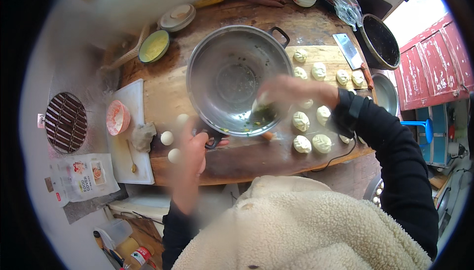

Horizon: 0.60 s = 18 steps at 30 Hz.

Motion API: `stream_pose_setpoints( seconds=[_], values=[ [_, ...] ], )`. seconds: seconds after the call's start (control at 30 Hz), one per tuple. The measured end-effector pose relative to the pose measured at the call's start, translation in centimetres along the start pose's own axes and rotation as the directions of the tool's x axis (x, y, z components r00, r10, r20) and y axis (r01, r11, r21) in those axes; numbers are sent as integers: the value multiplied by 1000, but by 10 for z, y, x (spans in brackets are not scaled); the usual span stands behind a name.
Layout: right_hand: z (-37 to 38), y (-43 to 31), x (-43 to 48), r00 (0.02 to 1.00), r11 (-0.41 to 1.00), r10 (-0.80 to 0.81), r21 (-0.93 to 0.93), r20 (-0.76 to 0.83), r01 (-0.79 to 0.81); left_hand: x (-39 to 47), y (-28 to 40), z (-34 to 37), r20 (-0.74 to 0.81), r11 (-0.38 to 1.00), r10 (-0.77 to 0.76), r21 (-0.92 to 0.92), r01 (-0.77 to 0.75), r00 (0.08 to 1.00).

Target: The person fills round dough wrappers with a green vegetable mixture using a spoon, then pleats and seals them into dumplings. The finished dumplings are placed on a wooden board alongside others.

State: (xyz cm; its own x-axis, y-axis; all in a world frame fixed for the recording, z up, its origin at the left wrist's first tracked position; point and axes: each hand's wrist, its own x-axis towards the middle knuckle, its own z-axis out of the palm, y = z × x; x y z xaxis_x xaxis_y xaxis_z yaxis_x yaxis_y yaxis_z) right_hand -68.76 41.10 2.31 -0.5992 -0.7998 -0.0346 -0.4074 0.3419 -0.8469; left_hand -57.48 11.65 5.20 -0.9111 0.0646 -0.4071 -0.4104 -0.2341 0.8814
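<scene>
A large stainless-steel pot [237, 53] stands tilted towards me on the wooden table, with green scraps of filling clinging inside. My left hand [195, 148] grips its near black handle [214, 140]. Inside the pot's right part, my right hand [283, 88], blurred, holds a white thing [259, 102] against a small heap of green filling [264, 112]. Whether this is a spoon or dough I cannot tell. Several pleated buns [301, 121] sit to the right. By my left hand lie white dough balls [167, 138], one partly hidden.
A cleaver [348, 51] lies beyond the buns near a dark round pan [380, 40]. On the left are a white cutting board [142, 159], a pink bowl [118, 117], a spoon [132, 162] and a crumpled cloth-like lump [143, 136]. A green-rimmed bowl [154, 46] holds yellow food.
</scene>
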Motion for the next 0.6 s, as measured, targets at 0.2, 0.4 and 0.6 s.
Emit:
stream_pose_setpoints(
  seconds=[0.2, 0.4, 0.6],
  values=[
    [-67, -3, 35, 982, 992, 38, 122, -187, -15, 2, -3, 0, -24, 997, 8, 79, -6, 1000],
    [18, 33, 25, 927, 456, -367, -883, -75, 109, 2, -5, 6, -75, 994, 31, 111, -22, 997],
    [71, 21, -1, 959, 772, -101, -628, -266, -93, 2, -17, 14, -167, 997, 80, 8, -80, 983]
  ],
)
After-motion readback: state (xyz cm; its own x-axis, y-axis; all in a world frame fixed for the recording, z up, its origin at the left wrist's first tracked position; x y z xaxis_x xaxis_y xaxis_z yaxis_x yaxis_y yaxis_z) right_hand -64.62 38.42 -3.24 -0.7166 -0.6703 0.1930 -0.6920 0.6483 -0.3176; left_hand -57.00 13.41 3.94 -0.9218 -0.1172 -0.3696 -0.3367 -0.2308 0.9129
